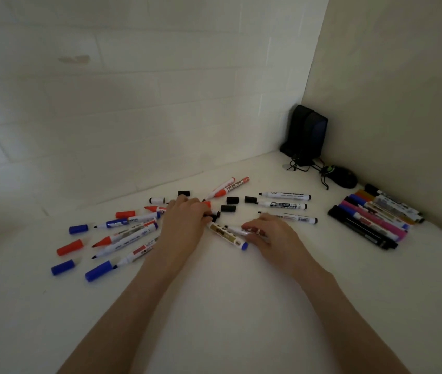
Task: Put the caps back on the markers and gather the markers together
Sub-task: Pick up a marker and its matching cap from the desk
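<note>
Uncapped markers and loose caps lie scattered over a white table. My left hand is curled over a black cap in the middle of the scatter. My right hand grips an uncapped black-tipped marker, lying beside a gold-labelled marker with a blue end. Loose blue caps and red caps lie to the left. Three black caps sit behind my hands. Three uncapped black markers lie to the right of those.
A row of capped markers in black, pink, blue and orange lies gathered at the right by the wall. A black speaker and a black mouse with tangled cable stand in the back corner. Tiled wall runs behind.
</note>
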